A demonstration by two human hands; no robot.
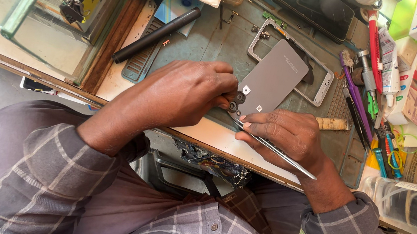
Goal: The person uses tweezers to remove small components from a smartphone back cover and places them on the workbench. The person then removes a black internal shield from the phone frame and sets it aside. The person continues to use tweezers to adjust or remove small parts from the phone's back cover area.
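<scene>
A grey phone back cover (272,80) is lying tilted on the dark work mat (214,41), near the front edge of the table (206,133), its lower corner pointing toward the person. The cover is showing a flat matte face with a small pale mark near the top and black round camera rings clustered at the lower corner, beside two small white squares. The left hand (187,94) is arching over that corner from the left – knuckles up, wrist bending down off the table's front edge, fingertips pressing together on the camera rings. The right hand (286,134) is resting just beside it on the front edge, curled closed around slim metal tweezers (275,148), whose long shaft is running back along the hand toward the wrist while the tips are meeting the cover's lower corner. The two hands are sitting close, nearly touching at the cover. Just behind the cover, a white phone frame (324,79) is lying partly under it. A black rod (156,35) is slanting across the mat's left side, and a dark phone (313,6) is sitting near the far edge. Toward the right edge – pens, tubes and small tools (371,97) are crowding together, with a clear plastic bottle (415,205) lying at the front right corner.
</scene>
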